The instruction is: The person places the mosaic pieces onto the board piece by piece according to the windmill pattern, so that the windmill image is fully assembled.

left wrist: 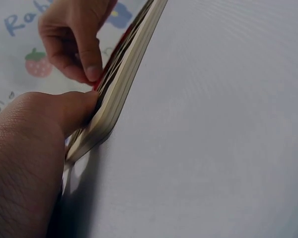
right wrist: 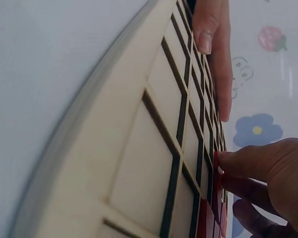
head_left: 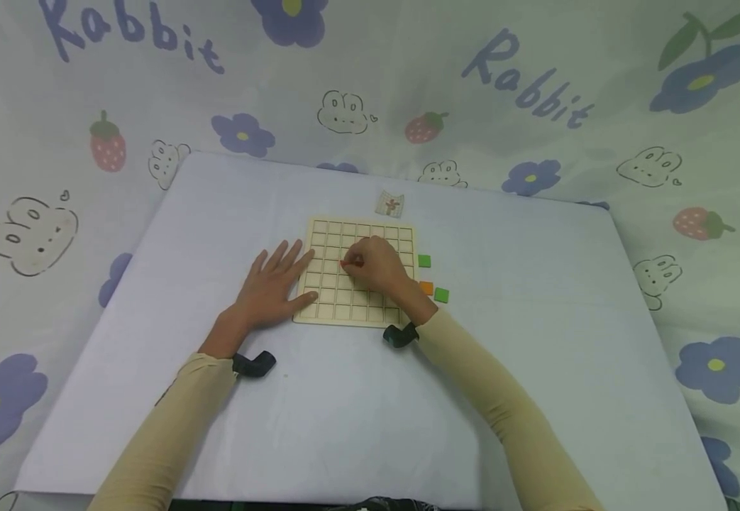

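Head view: right hand (head_left: 377, 264) pinches a mostly hidden red tile (head_left: 342, 263), left hand (head_left: 272, 285) spread wide.

The grid board (head_left: 344, 301) lies mid-frame on the table (head_left: 344, 397); a card (head_left: 390, 204) sits behind it, upper centre, and tiles (head_left: 442, 295) just right.

White table (head_left: 561, 341), printed backdrop (head_left: 395, 64), purple flowers (head_left: 721, 376), red strawberries (head_left: 108, 147)
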Demonstrator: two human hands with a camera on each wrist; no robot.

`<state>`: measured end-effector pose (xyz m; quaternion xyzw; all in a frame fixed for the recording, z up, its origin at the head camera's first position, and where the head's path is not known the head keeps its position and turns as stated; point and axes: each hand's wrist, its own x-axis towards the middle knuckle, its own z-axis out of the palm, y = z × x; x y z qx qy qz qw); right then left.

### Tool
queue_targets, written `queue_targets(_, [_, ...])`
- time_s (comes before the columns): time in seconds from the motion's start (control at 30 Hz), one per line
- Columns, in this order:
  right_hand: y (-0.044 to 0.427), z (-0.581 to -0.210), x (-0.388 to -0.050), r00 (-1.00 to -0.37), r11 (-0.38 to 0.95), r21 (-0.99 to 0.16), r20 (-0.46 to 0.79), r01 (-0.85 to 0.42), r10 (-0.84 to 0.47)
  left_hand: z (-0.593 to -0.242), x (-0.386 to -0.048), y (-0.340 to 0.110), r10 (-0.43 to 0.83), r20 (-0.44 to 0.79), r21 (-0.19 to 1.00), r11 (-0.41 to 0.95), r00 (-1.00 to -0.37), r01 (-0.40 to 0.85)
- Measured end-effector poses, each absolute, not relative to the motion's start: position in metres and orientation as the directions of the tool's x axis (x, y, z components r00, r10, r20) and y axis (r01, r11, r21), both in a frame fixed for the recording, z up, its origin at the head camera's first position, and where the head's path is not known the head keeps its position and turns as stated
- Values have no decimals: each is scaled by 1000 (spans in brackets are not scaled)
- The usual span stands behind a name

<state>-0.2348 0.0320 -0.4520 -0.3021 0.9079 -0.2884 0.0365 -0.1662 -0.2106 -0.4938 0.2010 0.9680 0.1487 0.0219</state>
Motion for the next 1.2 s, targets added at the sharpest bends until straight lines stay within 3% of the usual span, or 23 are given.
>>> queue_targets(0.33, [62, -451, -238, -834, 676, -519, 146, -523, -533, -496, -166, -210, 383, 9, 292, 883, -924, 369])
queue_targets(0.9, [149, -451, -222, -940, 804, -520, -9, -288, -342, -494, -165, -209, 386, 12, 297, 880, -923, 372])
queue_targets(1.2, [186, -448, -204, -947, 871, -444, -126, -211, -294, -497, -166, -209, 376, 3, 292, 886, -927, 360])
